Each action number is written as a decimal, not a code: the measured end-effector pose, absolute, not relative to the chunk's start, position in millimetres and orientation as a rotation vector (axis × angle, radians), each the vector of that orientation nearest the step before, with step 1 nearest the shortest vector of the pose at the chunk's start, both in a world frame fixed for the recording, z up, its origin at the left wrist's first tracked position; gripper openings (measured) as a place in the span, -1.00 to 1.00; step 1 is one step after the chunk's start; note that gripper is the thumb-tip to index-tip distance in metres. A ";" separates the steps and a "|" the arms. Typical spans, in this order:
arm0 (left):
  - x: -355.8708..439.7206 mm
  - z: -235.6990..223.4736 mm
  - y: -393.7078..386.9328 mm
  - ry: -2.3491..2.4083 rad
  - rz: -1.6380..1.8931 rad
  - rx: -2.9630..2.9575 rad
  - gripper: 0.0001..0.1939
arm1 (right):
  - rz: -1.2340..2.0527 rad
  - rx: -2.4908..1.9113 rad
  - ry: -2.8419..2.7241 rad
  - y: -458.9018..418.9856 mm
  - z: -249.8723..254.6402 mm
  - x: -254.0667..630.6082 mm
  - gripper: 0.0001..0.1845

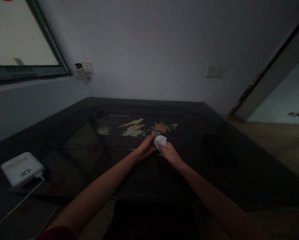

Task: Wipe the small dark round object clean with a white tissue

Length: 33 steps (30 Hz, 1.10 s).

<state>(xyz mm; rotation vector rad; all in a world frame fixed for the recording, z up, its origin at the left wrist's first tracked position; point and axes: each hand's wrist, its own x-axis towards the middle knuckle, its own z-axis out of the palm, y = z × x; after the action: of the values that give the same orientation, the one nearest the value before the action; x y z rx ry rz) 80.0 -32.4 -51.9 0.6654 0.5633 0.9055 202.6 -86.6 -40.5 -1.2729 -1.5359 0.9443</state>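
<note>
My left hand (144, 148) grips a small dark round object (157, 134) with a shiny rim, held above the dark table. My right hand (170, 154) holds a white cloth or tissue (160, 141) pressed against that object. Both hands meet over the middle of the table (214, 156), just in front of its painted bird and flower picture (136, 128). What the object is cannot be made out in the dim light.
A white device (20, 168) with a white cable (16, 206) lies at the left on a dark ledge. Wall sockets (84, 70) sit in the corner, another socket (214, 72) on the back wall. A window (16, 36) is upper left, a doorway (284, 96) at right.
</note>
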 end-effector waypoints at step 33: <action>82.7 -44.6 -39.4 0.613 0.947 0.759 -0.69 | 0.671 -1.452 -1.884 -93.2 -30.4 206.9 -0.74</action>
<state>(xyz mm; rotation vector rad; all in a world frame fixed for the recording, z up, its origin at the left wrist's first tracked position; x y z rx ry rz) 82.7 -39.4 -44.6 0.7592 0.6131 0.9475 206.9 -93.2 -30.4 -1.4515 -1.8838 0.6709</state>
